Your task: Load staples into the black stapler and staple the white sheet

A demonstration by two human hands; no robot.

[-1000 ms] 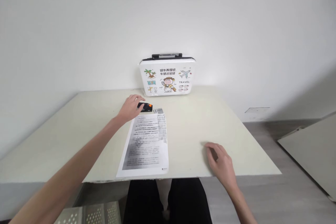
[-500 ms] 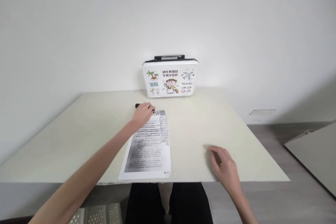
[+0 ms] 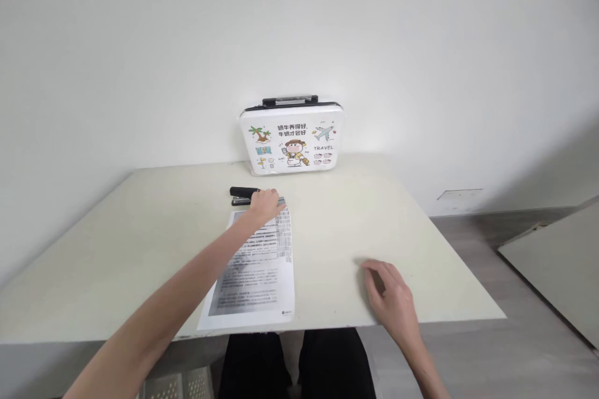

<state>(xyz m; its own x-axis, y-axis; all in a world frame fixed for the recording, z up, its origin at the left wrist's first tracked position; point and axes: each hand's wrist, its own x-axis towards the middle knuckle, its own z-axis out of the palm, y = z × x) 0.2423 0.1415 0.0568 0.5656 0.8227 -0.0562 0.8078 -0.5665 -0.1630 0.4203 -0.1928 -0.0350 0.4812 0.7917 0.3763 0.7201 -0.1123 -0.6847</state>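
Note:
At the top of a printed sheet of paper [image 3: 253, 290], my left hand [image 3: 266, 204] is closed, fingers bent, around the right end of a black stapler [image 3: 243, 193]. The stapler's left end sticks out past the hand, with a gap between its upper arm and its base. My fingers cover its right end and part of the sheet's top edge. My right hand [image 3: 390, 293] rests near the table's front edge, right of the sheet, loosely curved with thumb and forefinger apart and nothing in it.
A white case [image 3: 292, 165] with cartoon prints and a black handle stands at the back of the pale table [image 3: 116, 249], by the wall. A white panel [image 3: 556, 268] is at the far right. Below the table's left front, perforated trays [image 3: 161, 386] show.
My left hand has slid right along the stapler, so more of its left end shows. The view has shifted slightly. My right hand keeps its place and shape.

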